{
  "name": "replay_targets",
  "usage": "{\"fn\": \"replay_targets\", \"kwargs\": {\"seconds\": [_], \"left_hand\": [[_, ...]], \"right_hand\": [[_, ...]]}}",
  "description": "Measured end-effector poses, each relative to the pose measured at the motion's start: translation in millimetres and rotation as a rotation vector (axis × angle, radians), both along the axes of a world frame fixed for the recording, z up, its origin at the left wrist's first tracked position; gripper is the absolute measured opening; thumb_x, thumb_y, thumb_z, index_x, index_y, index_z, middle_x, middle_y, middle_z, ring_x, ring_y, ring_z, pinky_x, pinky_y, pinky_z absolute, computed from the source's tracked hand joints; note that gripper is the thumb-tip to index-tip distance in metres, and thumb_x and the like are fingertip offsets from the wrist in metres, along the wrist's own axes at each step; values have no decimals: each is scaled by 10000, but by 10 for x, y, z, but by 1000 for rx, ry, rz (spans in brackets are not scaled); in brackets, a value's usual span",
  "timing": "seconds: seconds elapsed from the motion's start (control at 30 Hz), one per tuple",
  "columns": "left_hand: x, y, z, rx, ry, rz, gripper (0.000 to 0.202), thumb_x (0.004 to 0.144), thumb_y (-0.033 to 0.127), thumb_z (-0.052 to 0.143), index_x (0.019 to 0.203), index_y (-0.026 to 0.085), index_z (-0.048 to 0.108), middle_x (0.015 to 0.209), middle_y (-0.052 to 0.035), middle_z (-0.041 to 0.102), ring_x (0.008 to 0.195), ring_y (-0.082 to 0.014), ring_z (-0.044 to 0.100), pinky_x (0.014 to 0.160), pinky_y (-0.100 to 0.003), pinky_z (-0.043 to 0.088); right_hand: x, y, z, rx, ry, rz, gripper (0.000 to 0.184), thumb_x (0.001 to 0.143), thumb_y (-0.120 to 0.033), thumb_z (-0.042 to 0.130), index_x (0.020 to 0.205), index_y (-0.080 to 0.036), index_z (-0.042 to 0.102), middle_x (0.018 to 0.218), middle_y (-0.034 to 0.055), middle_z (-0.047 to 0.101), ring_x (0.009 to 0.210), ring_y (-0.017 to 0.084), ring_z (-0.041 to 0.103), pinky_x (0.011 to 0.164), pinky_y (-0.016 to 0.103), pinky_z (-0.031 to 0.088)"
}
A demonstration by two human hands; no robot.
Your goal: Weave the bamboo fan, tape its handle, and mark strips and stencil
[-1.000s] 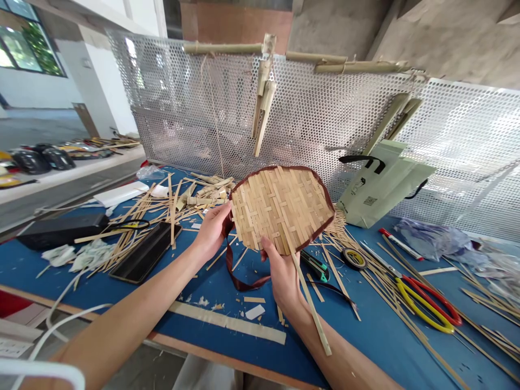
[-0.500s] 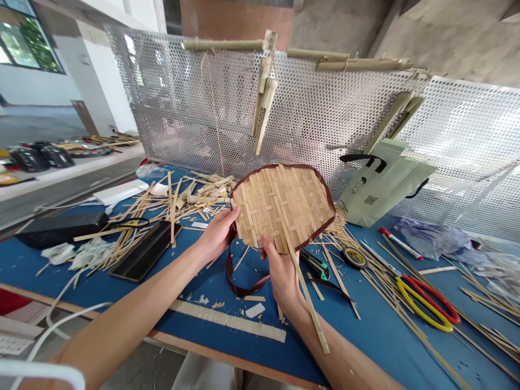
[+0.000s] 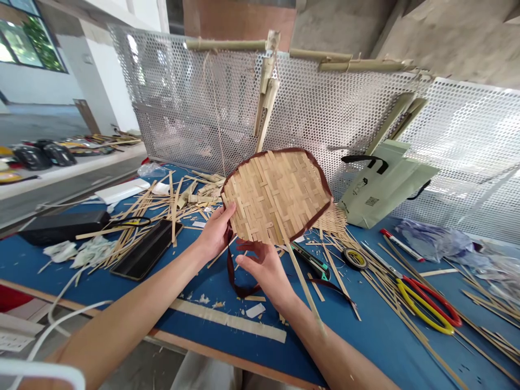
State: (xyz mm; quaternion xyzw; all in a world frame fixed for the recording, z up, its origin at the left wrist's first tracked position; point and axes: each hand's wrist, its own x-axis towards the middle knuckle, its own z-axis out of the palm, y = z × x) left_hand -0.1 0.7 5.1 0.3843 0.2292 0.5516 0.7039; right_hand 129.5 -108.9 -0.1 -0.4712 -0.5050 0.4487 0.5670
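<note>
A woven bamboo fan (image 3: 276,195) with a dark brown edging is held up over the blue table (image 3: 365,336). My left hand (image 3: 215,233) grips its left edge, thumb on the weave. My right hand (image 3: 266,271) hovers just under the fan's lower edge, off the weave, with its fingers loosely apart and pointing left. It is close to the loose end of the brown ribbon (image 3: 231,273) that hangs from the rim. The fan's thin handle stick (image 3: 303,281) slants down past my right wrist.
Loose bamboo strips (image 3: 162,206) cover the table's left and right. A black case (image 3: 146,249) lies at the left. A utility knife (image 3: 311,260), tape roll (image 3: 351,257), yellow and red scissors (image 3: 426,303) and red marker (image 3: 400,244) lie right. A green bag (image 3: 382,184) leans on the perforated screen (image 3: 182,108).
The fan has risen and tilted back, carried by my left hand. My right hand has let go of the fan's lower edge and dropped a little below it, fingers spread.
</note>
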Motion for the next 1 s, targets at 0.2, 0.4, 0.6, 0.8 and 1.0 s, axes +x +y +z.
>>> {"fn": "replay_targets", "kwargs": {"seconds": [0.2, 0.4, 0.6, 0.8, 1.0], "left_hand": [[-38, 4, 51, 9, -15, 44, 397, 900, 469, 851, 1146, 171, 759, 1050, -110, 853, 900, -289, 832, 700, -340, 686], [-40, -4, 58, 8, -14, 55, 429, 906, 484, 851, 1192, 179, 756, 1014, -92, 854, 819, -262, 825, 632, -306, 654], [-28, -17, 62, 9, -35, 64, 388, 889, 463, 865, 1129, 173, 774, 1064, -109, 861, 943, -291, 838, 682, -301, 675], [-31, 14, 85, 22, -72, 60, 349, 902, 409, 853, 1130, 162, 760, 1149, -138, 851, 1211, -358, 783, 1041, -474, 665], [-35, 39, 68, 35, -92, 108, 371, 884, 433, 871, 1120, 171, 758, 1170, -137, 850, 1280, -375, 752, 1109, -508, 631]], "right_hand": [[-15, -14, -62, -125, 219, 319, 543, 844, -536, 888, 1279, -301, 663, 1139, 51, 786, 1173, 266, 727, 1089, 465, 538], [4, -30, -46, -169, 279, 321, 492, 819, -493, 933, 1192, -295, 681, 1024, 1, 741, 1006, 200, 719, 949, 352, 549], [-29, -54, -14, -221, 319, 411, 538, 832, -558, 904, 1217, -289, 641, 1087, 25, 764, 987, 209, 743, 919, 350, 553], [-9, -19, -8, -175, 201, 274, 413, 842, -571, 862, 1013, -257, 655, 726, -82, 564, 529, 109, 521, 573, 276, 483], [62, -1, 13, 28, -300, 43, 259, 954, -458, 706, 823, -235, 716, 658, -41, 591, 548, 138, 483, 539, 286, 398]]}}
